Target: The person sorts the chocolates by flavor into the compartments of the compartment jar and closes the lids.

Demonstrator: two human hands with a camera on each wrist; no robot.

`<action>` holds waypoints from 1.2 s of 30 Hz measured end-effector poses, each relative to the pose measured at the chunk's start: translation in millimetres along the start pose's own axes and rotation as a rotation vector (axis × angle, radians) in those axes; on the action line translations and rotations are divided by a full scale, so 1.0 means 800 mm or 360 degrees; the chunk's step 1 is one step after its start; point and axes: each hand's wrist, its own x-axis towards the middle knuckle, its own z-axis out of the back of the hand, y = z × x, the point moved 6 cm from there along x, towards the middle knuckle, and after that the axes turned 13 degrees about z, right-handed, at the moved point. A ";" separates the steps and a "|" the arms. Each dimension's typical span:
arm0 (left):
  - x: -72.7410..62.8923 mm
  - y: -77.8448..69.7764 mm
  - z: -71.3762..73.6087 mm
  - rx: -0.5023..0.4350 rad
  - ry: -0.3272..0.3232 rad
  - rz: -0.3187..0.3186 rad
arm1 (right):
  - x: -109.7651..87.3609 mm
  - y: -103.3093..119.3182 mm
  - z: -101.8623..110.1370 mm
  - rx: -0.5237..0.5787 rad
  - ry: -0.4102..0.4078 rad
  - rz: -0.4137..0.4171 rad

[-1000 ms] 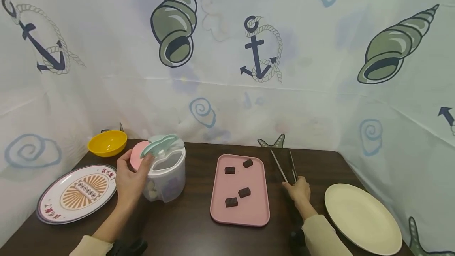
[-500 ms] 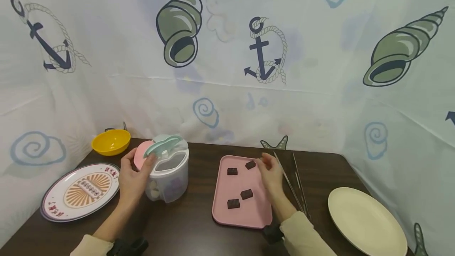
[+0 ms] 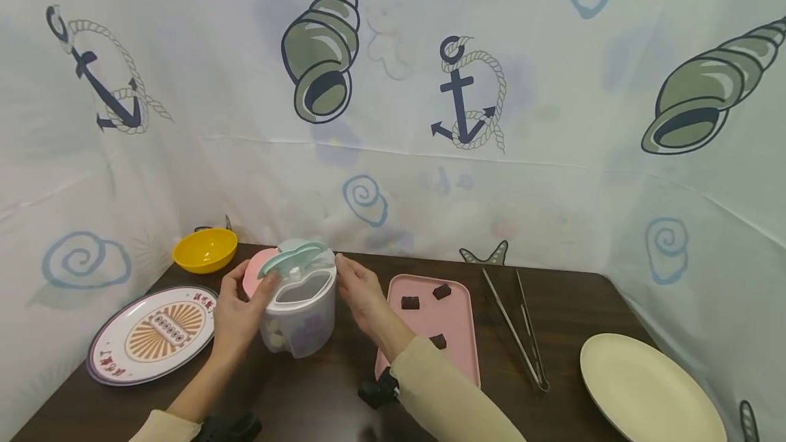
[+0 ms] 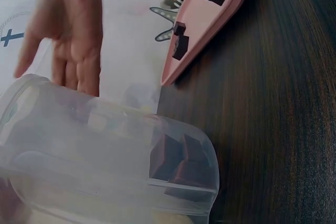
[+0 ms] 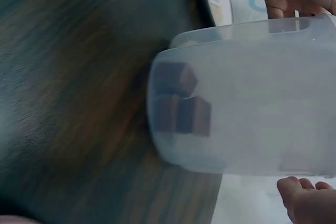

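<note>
A translucent plastic container [image 3: 310,336] with compartments stands on the dark table at left centre. Its white top carries a pink flap [image 3: 254,264] and a raised pale teal flap [image 3: 297,258]. My left hand [image 3: 236,316] holds the container's left side at the rim, thumb on top by the flaps. At the opposite side my right hand [image 3: 365,299] has its fingers extended, fingertips right at the rim. Through the wall, the left wrist view shows several dark brown blocks [image 4: 165,156] at the bottom of one compartment. Pale pieces [image 3: 274,333] sit in another.
Right of the container, a pink tray [image 3: 456,322] bears dark brown blocks [image 3: 409,302], partly hidden by my right arm. Metal tongs [image 3: 514,334] lie beside it. A cream plate [image 3: 651,387] is at far right; a patterned plate [image 3: 110,340] and yellow bowl [image 3: 205,251] are at left.
My right hand has let go of the tongs, leaving them on the table, and has moved left across the tray to the container. My left hand has stayed at the container.
</note>
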 end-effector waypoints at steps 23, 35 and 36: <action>-0.002 0.000 -0.003 -0.0054 0.0029 0.0002 | 0.032 0.003 -0.021 0.0091 -0.0170 -0.0274; -0.003 0.005 -0.003 0.0014 0.0372 -0.0056 | 0.023 -0.010 -0.004 0.0219 0.0315 -0.0226; -0.003 0.008 -0.003 0.0010 0.0410 -0.0070 | 0.021 -0.012 -0.002 0.0215 0.0358 -0.0230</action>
